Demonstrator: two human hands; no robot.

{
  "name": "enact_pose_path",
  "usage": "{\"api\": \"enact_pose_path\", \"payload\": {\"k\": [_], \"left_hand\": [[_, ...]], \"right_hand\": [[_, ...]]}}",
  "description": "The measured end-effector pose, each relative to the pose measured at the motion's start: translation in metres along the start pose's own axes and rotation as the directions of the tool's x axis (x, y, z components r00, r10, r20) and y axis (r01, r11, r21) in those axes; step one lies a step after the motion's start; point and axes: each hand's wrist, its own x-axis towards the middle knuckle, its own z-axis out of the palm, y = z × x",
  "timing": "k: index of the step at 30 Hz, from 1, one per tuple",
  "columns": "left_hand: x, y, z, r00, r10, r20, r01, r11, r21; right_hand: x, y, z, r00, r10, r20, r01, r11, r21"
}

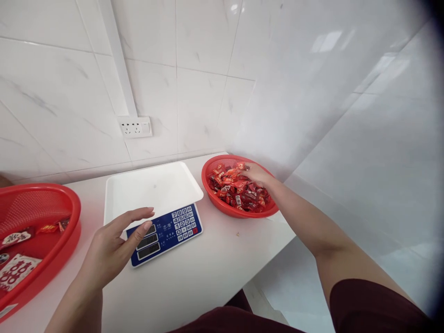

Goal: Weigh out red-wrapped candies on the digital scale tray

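Observation:
My right hand reaches into a red mesh basket heaped with small red-wrapped candies; its fingers curl down among them, and what they grip is hidden. My left hand hovers open, fingers stretched and together, just over the front left corner of a white weighing scale with a blue keypad panel. The scale's white tray is bare.
A second red basket at the left holds a few red packets and printed pouches. A wall socket sits on the tiled wall behind the scale. The white counter ends at its right edge near the candy basket.

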Motion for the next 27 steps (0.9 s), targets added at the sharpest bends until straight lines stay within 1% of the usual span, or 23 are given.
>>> {"api": "enact_pose_path", "payload": {"k": [5, 10, 14, 16, 18, 19, 21, 22, 24, 26, 27], "left_hand": [[-0.002, 0.005, 0.001, 1.000, 0.022, 0.020, -0.022, 1.000, -0.006], [-0.002, 0.006, 0.001, 0.999, 0.041, 0.002, -0.041, 0.999, -0.021], [-0.001, 0.008, 0.004, 1.000, 0.031, 0.001, -0.031, 0.997, -0.066], [-0.001, 0.011, 0.008, 0.999, 0.006, 0.036, -0.002, 0.993, -0.115], [-0.001, 0.015, 0.015, 0.994, -0.020, 0.106, 0.040, 0.982, -0.186], [-0.001, 0.018, 0.019, 0.988, -0.029, 0.149, 0.061, 0.974, -0.217], [-0.002, 0.022, 0.028, 0.975, -0.032, 0.221, 0.085, 0.969, -0.233], [-0.003, 0.023, 0.032, 0.971, -0.029, 0.239, 0.081, 0.975, -0.209], [-0.003, 0.023, 0.037, 0.974, -0.018, 0.224, 0.044, 0.993, -0.112], [-0.003, 0.019, 0.037, 0.988, -0.001, 0.155, 0.000, 1.000, 0.006], [-0.002, 0.016, 0.035, 0.994, 0.002, 0.111, -0.009, 0.998, 0.060]], "right_hand": [[0.008, 0.008, -0.003, 0.997, -0.007, -0.074, 0.011, 0.998, 0.054], [0.012, 0.012, -0.007, 0.991, -0.020, -0.134, 0.035, 0.993, 0.112], [0.012, 0.002, -0.008, 0.980, -0.061, -0.192, 0.089, 0.986, 0.140], [0.010, -0.010, -0.001, 0.974, -0.087, -0.211, 0.122, 0.980, 0.158], [0.006, -0.025, 0.016, 0.972, -0.119, -0.200, 0.157, 0.970, 0.185], [0.003, -0.034, 0.030, 0.974, -0.147, -0.172, 0.180, 0.964, 0.197], [-0.006, -0.051, 0.063, 0.970, -0.232, -0.076, 0.243, 0.949, 0.203], [-0.011, -0.059, 0.082, 0.959, -0.282, -0.017, 0.280, 0.939, 0.198], [-0.022, -0.073, 0.122, 0.925, -0.369, 0.086, 0.349, 0.918, 0.186], [-0.032, -0.082, 0.159, 0.898, -0.418, 0.137, 0.392, 0.902, 0.181], [-0.035, -0.086, 0.175, 0.892, -0.426, 0.150, 0.398, 0.899, 0.184]]}}
